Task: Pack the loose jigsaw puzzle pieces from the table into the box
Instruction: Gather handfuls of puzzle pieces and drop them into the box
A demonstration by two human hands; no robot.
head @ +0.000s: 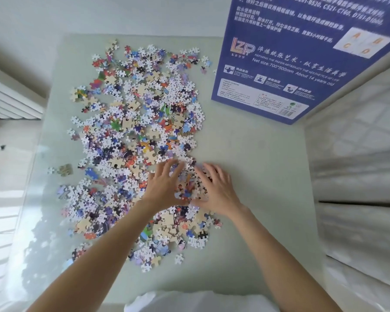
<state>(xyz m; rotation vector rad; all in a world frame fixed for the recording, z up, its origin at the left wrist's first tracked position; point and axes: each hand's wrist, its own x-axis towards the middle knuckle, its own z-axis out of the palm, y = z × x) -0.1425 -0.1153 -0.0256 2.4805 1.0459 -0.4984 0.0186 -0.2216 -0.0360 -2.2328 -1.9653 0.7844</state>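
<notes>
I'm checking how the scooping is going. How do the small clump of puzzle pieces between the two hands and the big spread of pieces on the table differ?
The clump is small and bunched up; the spread is wide and lies scattered.
The clump is cupped between the left hand and right hand; the spread lies untouched.
The clump sits at the spread's near right edge; the spread runs far up the table.
Both are mixed colourful and pale pieces, and both are outside the blue box.

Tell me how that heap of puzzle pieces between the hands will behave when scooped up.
The puzzle pieces are small, flat and loose, so they probably weigh little and spill through gaps. On the glossy table they likely slide easily when pushed.
</notes>
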